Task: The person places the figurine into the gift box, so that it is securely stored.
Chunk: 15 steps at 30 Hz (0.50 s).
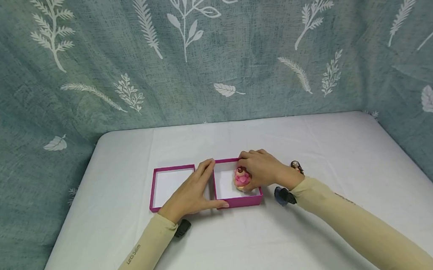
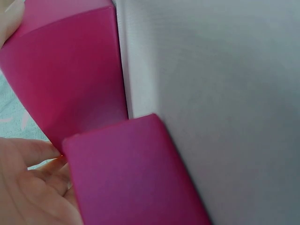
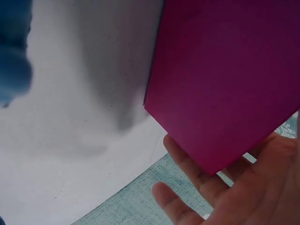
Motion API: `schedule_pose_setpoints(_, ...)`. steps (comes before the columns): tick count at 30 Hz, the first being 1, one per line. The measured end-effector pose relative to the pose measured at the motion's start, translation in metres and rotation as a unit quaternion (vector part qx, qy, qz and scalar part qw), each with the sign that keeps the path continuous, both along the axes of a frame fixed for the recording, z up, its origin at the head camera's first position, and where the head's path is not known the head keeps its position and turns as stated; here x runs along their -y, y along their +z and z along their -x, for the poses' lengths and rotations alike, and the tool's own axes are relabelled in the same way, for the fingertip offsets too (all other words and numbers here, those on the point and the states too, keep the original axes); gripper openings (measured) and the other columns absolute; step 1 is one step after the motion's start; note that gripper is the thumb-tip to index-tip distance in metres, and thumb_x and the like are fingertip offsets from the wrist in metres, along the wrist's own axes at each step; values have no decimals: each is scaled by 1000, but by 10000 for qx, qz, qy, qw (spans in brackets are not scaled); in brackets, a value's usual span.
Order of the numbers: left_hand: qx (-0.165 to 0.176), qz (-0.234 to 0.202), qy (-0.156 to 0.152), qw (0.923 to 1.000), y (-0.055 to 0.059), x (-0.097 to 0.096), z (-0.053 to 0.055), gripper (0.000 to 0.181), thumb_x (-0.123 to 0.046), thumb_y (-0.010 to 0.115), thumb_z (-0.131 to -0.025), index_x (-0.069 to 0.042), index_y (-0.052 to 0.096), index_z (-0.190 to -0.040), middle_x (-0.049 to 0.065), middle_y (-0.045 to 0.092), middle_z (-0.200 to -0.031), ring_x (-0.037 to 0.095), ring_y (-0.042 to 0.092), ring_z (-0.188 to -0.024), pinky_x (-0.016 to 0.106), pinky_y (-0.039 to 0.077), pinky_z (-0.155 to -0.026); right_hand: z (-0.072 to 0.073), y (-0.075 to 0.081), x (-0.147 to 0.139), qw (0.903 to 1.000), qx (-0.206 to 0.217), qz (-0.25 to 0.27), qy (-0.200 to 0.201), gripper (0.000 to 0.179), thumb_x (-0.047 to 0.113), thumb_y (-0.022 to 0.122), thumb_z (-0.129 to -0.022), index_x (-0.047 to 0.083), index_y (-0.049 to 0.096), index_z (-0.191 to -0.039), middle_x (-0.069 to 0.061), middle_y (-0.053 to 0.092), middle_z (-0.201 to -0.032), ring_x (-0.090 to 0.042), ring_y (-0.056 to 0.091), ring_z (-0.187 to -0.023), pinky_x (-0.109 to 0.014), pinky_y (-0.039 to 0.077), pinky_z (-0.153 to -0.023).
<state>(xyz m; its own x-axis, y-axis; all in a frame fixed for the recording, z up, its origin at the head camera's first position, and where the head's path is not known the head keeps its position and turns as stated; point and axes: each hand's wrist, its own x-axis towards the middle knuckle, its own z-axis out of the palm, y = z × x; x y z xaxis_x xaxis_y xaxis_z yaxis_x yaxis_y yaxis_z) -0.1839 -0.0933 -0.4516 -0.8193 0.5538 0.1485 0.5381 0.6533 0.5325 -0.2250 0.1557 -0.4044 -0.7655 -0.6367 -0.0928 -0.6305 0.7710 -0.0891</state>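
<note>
A magenta box (image 1: pixel 241 202) with a white inside stands open at the middle of the table. My left hand (image 1: pixel 193 194) grips its left side, thumb at the front corner and fingers at the back one. Inside the box, toward the right, is a small figurine in a pink dress (image 1: pixel 241 179). My right hand (image 1: pixel 263 167) reaches over the right wall and holds this figurine between thumb and fingers. In the right wrist view the box's outer wall (image 3: pixel 220 84) hides the figurine.
Left of the box lies its shallow magenta lid (image 1: pixel 171 186), white side up, partly behind my left hand. A dark-haired figurine (image 1: pixel 296 166) lies beyond my right wrist. Something blue (image 1: pixel 280 196) sits under that wrist, partly covered. A patterned green cloth (image 1: pixel 205 89) hangs behind the table.
</note>
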Motion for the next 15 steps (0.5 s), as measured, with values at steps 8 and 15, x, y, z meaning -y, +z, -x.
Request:
schedule_pose_setpoints(8, -13, -25, -2, 10000, 0, 0, 0, 120, -72, 72, -71, -7, 18, -157, 7, 22, -161, 22, 31, -146, 42, 35, -115, -2, -3, 3, 9998, -74, -109, -130, 58, 44, 88, -68, 13, 66, -111, -4, 59, -111, -24, 58, -104, -53, 43, -102)
schedule_pose_setpoints(15, -6, 9, 8, 10000, 0, 0, 0, 120, -72, 71, -71, -8, 18, -157, 6, 22, -161, 21, 31, -145, 41, 35, -115, -4, -2, 3, 9998, -65, -45, -198, 56, 42, 88, -68, 13, 65, -111, -5, 58, -112, -24, 58, -103, -53, 43, -102)
